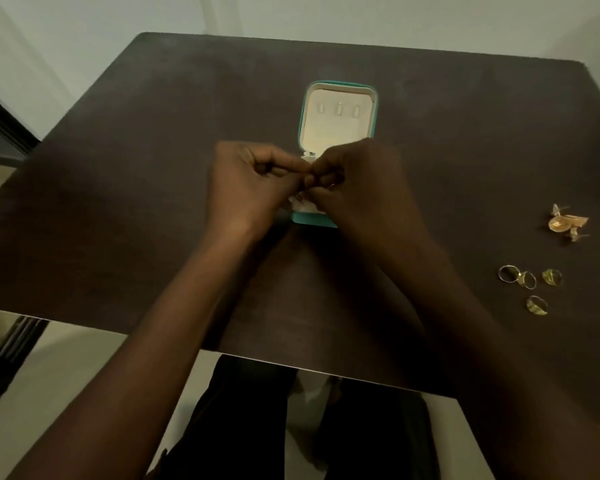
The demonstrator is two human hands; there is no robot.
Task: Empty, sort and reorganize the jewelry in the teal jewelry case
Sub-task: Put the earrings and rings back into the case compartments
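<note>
Presently, item held: one small piece of jewelry, pinched where the fingertips of both hands meet, directly above the near half of the teal jewelry case. The piece itself is almost wholly hidden by the fingers; its kind cannot be told.

Case: lies open in the middle of the table, its long axis running away from the person. The lid lies at the far end, with cream lining and three small pale loops or hooks in a row. The base sits at the near end, mostly covered by the hands; only a strip of teal edge and a bit of pale interior show beneath the knuckles.

Left hand: fingers curled inward, thumb and forefinger tips pressed toward the meeting point. Holds narrowly on the small piece, as far as can be judged.

Right hand: likewise curled, fingertips meeting the left's from the other side, sharing the pinch. Both hands are equally near the base, which lies straight below the grip.

Sorted lots, well apart to the person's right:
- earrings, gold, in a small cluster on the far side;
- rings, four, loosely grouped nearer the table's front edge.

Judgement: emptying appears well along. Whether the held piece goes down into the base or out to the right-hand lots cannot be told; the base is the far shorter travel.
</note>
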